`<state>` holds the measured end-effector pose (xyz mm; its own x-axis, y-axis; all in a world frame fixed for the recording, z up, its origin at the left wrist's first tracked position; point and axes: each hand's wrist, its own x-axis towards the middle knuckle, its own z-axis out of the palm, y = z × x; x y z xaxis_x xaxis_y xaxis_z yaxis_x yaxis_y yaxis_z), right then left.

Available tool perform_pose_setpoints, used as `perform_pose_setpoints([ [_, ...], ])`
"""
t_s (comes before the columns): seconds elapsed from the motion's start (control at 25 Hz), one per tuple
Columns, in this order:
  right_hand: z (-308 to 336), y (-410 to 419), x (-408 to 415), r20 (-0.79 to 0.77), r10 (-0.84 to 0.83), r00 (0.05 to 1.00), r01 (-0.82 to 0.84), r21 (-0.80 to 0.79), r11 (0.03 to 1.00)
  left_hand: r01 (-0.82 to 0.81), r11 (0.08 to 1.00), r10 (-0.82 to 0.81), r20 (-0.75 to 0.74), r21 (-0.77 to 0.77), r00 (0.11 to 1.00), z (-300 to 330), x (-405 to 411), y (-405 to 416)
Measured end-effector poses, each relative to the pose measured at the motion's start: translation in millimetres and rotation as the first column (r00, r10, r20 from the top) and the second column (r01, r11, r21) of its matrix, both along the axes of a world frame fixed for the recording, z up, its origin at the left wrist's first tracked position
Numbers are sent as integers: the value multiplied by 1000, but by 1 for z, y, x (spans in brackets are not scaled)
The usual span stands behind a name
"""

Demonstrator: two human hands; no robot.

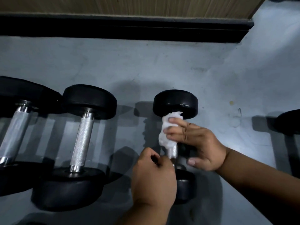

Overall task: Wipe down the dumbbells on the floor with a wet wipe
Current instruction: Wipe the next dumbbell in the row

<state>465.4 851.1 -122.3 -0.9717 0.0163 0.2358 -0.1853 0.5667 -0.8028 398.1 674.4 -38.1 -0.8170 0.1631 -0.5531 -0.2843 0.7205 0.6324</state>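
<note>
A small black dumbbell [175,103] with a chrome handle lies on the grey floor, its far head toward the wall. My right hand [194,142] wraps a crumpled white wet wipe [168,130] round the upper part of the handle, fingers curled over it. My left hand [153,174] grips the lower end of the same handle near the near head, which it partly hides. Two larger dumbbells lie to the left: a middle one [82,140] and a bigger one [14,127] at the frame's left edge.
A black skirting strip [123,28] runs along the wooden wall at the back. Part of another black dumbbell head [290,122] shows at the right edge. Grey floor [162,65] stretches between the dumbbells and the wall.
</note>
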Motion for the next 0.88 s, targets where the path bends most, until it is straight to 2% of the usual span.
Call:
perform_pose_setpoints([
  [0.12, -5, -26, 13, -35, -93, 995, 94, 8, 996, -20, 999, 19, 18, 28, 1000, 0, -3, -2],
  [0.28, -1, -33, 12, -69, 53, 996, -53, 9, 999, -52, 996, 51, 19, 70, 999, -8, -6, -7],
  [0.4, 0, -4, -12, -41, -34, 999, 32, -44, 999, -51, 997, 50, 24, 57, 998, -15, -7, -8],
  [0.48, -1, -17, -1, -31, -77, 997, 75, -51, 996, -38, 997, 36, 22, 73, 999, -16, -8, -9],
  [0.6, 1, -50, 21, -73, 21, 997, -25, -48, 999, -38, 992, 37, 10, 124, 999, -16, -11, -11],
  [0.68, -2, -35, 12, -65, 38, 997, -42, -52, 998, -53, 990, 52, 17, 130, 999, -20, -12, -13],
  [0.8, -3, -8, -7, -15, -80, 997, 79, -90, 993, -73, 990, 68, 43, 119, 997, -22, -13, -12],
  [0.88, -4, -23, 5, -16, -108, 994, 107, -54, 993, -83, 987, 76, 55, 137, 996, -21, -15, -14],
])
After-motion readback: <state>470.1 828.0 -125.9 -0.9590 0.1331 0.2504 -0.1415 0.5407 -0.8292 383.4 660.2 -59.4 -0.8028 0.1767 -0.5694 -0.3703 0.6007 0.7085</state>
